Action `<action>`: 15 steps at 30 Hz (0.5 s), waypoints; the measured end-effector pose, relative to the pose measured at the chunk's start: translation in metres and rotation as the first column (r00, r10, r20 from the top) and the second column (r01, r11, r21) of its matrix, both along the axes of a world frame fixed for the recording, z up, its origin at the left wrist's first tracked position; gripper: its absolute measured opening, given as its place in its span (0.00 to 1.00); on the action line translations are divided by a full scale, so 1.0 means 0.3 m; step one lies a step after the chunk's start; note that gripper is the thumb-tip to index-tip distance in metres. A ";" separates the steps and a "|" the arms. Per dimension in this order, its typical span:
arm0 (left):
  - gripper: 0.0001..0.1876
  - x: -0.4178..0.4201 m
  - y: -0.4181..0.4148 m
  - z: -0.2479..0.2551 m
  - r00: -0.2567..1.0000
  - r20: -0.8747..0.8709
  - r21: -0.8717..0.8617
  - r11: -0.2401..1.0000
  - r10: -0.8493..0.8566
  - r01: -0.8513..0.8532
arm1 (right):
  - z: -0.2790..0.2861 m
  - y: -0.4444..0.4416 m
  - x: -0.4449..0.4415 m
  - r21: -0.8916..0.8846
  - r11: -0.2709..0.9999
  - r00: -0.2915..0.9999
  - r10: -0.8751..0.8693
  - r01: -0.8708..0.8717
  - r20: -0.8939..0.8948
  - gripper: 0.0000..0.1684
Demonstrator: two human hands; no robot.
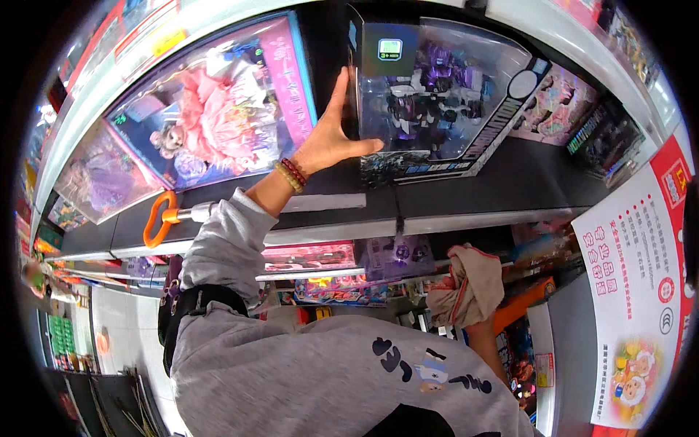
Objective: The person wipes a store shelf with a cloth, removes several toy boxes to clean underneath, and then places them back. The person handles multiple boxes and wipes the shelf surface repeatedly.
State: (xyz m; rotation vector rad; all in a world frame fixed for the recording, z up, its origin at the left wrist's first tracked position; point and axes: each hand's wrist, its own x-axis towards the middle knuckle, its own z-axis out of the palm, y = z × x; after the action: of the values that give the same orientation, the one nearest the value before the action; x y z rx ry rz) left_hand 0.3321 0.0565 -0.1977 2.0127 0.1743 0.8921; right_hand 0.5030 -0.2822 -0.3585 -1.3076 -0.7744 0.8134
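Note:
My left hand [333, 134], with two beaded bracelets at the wrist, is on the left edge of a window-fronted box [377, 98]. Its thumb lies across the lower front and a finger runs up the side; the other fingers are hidden. Inside the box shows a purple and black toy robot [437, 82]. The box stands on a dark upper shelf [437, 194]. Lower and to the right, my right hand [445, 284] grips a bunched beige cloth [475, 278] with red edging, which covers most of the hand. To the left, a boxed doll [213, 120] in a pink dress leans on the shelf.
An orange loop handle [160, 218] sticks out beside my left forearm. More boxed toys [311, 257] fill the lower shelves. A large printed carton [633, 295] stands close on the right. A tiled aisle [125, 328] runs at lower left, with a person [35, 278] far off.

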 end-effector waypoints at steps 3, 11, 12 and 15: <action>0.66 -0.066 0.012 -0.001 1.000 -0.002 0.070 0.997 0.027 -0.027 | -0.019 0.022 -0.022 0.173 0.985 0.926 0.050 0.017 -0.373 0.26; 0.64 -0.132 -0.019 0.029 0.997 -0.027 0.120 0.991 0.067 -0.063 | 0.169 0.091 -0.081 -0.004 0.993 0.967 -0.113 0.117 0.227 0.15; 0.64 -0.138 -0.023 0.037 0.997 -0.024 0.135 0.988 0.075 -0.071 | 0.186 0.099 -0.053 -0.003 0.995 0.812 -0.078 0.098 0.579 0.15; 0.63 -0.136 -0.038 0.074 0.999 -0.007 0.124 0.992 0.039 -0.038 | 0.268 0.090 0.004 -0.245 0.964 0.392 0.186 0.104 0.901 0.15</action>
State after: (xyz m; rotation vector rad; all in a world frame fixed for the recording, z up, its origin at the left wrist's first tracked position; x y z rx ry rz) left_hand 0.2913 0.0449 -0.1756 2.1353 0.1672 0.9385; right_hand 0.5041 -0.2551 -0.2781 -2.0246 -1.6409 0.1055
